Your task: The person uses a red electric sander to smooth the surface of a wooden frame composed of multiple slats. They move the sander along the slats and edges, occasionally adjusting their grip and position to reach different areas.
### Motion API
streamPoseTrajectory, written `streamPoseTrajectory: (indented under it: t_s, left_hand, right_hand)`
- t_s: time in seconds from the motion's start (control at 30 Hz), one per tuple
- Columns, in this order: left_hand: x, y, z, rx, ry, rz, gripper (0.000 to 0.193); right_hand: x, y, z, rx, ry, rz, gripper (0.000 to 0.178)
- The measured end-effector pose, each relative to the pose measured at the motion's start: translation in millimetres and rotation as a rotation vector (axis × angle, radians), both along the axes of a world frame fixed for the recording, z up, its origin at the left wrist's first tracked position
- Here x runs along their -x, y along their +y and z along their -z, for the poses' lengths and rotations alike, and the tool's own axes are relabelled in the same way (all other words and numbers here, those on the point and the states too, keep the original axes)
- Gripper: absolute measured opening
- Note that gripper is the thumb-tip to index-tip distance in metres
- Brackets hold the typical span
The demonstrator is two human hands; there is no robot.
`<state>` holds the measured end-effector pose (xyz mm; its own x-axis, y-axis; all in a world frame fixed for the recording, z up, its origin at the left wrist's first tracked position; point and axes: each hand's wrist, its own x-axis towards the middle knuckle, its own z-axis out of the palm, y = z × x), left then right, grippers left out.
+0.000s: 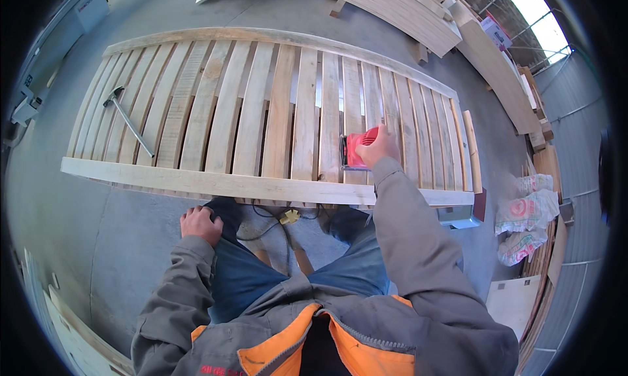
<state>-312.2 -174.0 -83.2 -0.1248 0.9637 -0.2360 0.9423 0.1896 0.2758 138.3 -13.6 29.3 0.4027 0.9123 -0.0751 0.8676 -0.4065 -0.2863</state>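
Your right hand (380, 147) is closed around the red power sander (358, 148), which sits on the slats of the wooden frame (222, 181), right of its middle and close to the near rail. Your left hand (201, 226) rests on your left knee (226, 217), loosely open with its fingers slightly bent and nothing seen in it. A hammer (134, 131) lies slantwise across the slats towards the left end, well apart from the sander. White printed bags (530, 211) lie off to the right.
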Motion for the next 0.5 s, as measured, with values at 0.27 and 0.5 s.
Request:
streamPoseTrajectory:
  t_s: [0.27,0.5]
  left_hand:
    - [4.9,-1.1,7.6,0.007,-0.014,-0.017,0.031]
    - [-5.9,10.5,2.8,0.043,-0.002,-0.022,0.027]
  right_hand:
    - [3.7,15.2,7.1,-0.064,-0.046,0.043,0.063]
    - [-23.7,62.2,10.8,-0.072,-0.035,0.116,0.074]
